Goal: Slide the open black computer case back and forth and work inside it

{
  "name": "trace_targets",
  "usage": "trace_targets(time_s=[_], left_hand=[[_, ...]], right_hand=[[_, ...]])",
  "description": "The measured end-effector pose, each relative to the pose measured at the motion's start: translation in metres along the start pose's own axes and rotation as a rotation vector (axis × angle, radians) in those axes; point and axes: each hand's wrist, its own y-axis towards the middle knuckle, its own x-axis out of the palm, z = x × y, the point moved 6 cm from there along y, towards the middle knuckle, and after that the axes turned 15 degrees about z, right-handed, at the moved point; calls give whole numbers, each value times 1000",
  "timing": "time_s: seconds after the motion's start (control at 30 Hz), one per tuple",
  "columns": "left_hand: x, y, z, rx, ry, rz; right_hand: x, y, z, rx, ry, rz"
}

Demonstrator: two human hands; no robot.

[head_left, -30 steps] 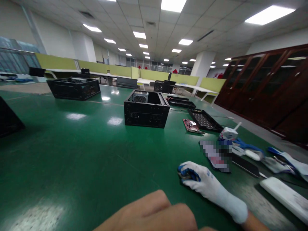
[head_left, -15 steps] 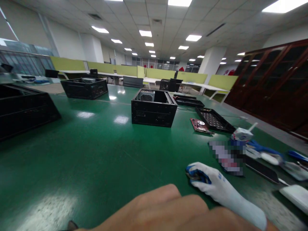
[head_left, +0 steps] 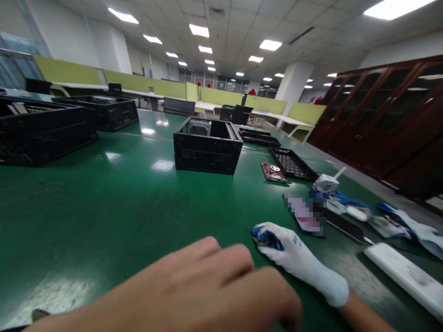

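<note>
- The green counter (head_left: 104, 207) ran through an open office.
- My gloved right hand (head_left: 294, 256) lay with its grip curled on a small blue thing (head_left: 265, 236).
- My bare left hand (head_left: 207, 286) rested loosely folded, empty.
- The open black computer case (head_left: 206, 147) stood well apart, untouched, I judged.

My left hand (head_left: 194, 290) bare, huge in lower foreground, very close to camera. Back of hand faces up, fingers (head_left: 221, 263) together and curled loosely downward, pointing right. Palm side hidden, grip unreadable. My right hand (head_left: 294, 256) wears white knit glove with blue-coated fingertips (head_left: 265, 235). Gloved hand lies low and flat, palm down, fingers curled under at tips, pointing left. Bare right wrist (head_left: 363, 316) runs out at lower right corner. Hands near each other, not touching.
</note>
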Motion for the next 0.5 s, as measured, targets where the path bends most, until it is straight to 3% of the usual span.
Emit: trace_targets(time_s=[0.1, 0.2, 0.33, 0.4, 0.5], left_hand=[[-17, 15, -26, 123, 269, 159], [-32, 41, -94, 37, 478, 278], [-48, 91, -196, -115, 750, 320], [-53, 114, -232, -149, 818, 319], [-55, 137, -266, -209, 884, 309]], right_hand=[[-2, -2, -4, -5, -8, 32], [-8, -3, -9, -36, -31, 140], [-12, -4, -13, -53, -47, 183], [-15, -3, -12, 1, -47, 181], [-20, 0, -10, 73, 26, 149]])
